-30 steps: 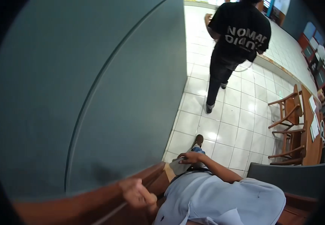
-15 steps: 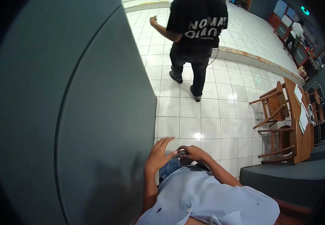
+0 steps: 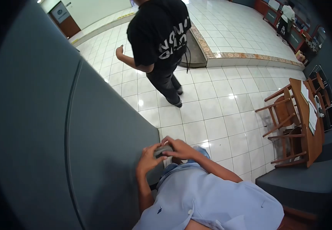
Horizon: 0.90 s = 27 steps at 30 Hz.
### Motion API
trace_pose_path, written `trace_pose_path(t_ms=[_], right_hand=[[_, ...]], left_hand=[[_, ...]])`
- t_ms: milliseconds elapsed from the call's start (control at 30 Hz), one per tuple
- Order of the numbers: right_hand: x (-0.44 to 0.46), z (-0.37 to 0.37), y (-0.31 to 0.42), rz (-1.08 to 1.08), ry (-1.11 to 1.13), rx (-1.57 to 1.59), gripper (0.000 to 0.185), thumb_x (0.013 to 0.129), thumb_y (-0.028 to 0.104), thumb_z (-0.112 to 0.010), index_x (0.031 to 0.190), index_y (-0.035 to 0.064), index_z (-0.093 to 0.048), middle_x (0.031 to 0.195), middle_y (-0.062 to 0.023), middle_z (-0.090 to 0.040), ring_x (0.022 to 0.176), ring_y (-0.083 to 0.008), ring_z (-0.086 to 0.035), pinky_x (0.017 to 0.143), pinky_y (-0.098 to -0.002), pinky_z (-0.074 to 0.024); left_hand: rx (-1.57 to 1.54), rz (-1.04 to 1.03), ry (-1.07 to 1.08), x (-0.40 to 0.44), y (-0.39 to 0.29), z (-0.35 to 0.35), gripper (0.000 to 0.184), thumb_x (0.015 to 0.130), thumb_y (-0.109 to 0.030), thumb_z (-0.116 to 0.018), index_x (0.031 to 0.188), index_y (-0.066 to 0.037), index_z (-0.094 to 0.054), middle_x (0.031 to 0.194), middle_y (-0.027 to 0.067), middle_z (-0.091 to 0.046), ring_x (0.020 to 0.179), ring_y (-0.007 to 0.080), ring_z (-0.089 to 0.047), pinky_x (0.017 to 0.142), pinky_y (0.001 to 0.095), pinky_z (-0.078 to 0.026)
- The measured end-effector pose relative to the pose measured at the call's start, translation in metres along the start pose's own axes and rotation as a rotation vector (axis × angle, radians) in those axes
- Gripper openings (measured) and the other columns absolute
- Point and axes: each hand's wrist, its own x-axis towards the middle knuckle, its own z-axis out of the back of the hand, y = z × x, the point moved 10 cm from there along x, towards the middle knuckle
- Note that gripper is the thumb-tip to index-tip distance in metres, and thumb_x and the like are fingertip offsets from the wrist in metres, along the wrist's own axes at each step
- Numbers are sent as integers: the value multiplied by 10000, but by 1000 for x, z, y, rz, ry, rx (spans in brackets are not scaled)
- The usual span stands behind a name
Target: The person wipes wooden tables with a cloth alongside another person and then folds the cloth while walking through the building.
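A small grey object point(image 3: 163, 150), darker at its lower edge, sits between my two hands in front of my waist; its kind does not show clearly. My left hand point(image 3: 148, 159) curves around its left side, thumb below and fingers above. From the right, my right hand point(image 3: 179, 148) grips the same object, with the thumb underneath and the fingers over the top. Both hands partly hide it. They are close to the edge of the grey wall panel point(image 3: 112, 126).
Ahead walks a person in a black shirt point(image 3: 156, 38) on the white tiled floor point(image 3: 212, 119). A raised step with a patterned edge point(image 3: 250, 56) lies beyond. To the right stand a wooden table point(image 3: 316, 143) with papers and chairs point(image 3: 283, 111). Another person point(image 3: 288, 17) is far back.
My left hand has closed in from spread fingers onto the small grey object, which my right hand held. The view has turned; the person ahead now appears further left.
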Motion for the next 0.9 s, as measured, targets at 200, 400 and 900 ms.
trace_pose_path(t_ms=[200, 400, 900], right_hand=[[76, 103, -65, -78, -169, 10, 365, 873, 290, -735, 1114, 100, -537, 769, -119, -632, 718, -287, -624, 642, -382, -449], [165, 177, -130, -140, 76, -45, 346, 846, 276, -752, 1081, 83, -585, 810, -119, -661, 750, -281, -642, 669, -389, -468], [450, 258, -156, 14, 577, -278, 330, 869, 334, -707, 1054, 81, -604, 828, -159, -660, 788, -352, -642, 691, -424, -474]], left_hand=[[206, -164, -40, 139, -24, 36, 291, 769, -118, -794, 1025, -49, -673, 952, 136, -689, 893, 364, -637, 821, 418, -492], [142, -90, -7, 268, 1, 34, 242, 768, -91, -769, 978, -34, -663, 944, 131, -673, 922, 360, -622, 807, 414, -488], [157, 176, -439, 455, 74, 172, 217, 722, -20, -711, 919, -39, -622, 876, 109, -627, 890, 340, -607, 812, 443, -473]])
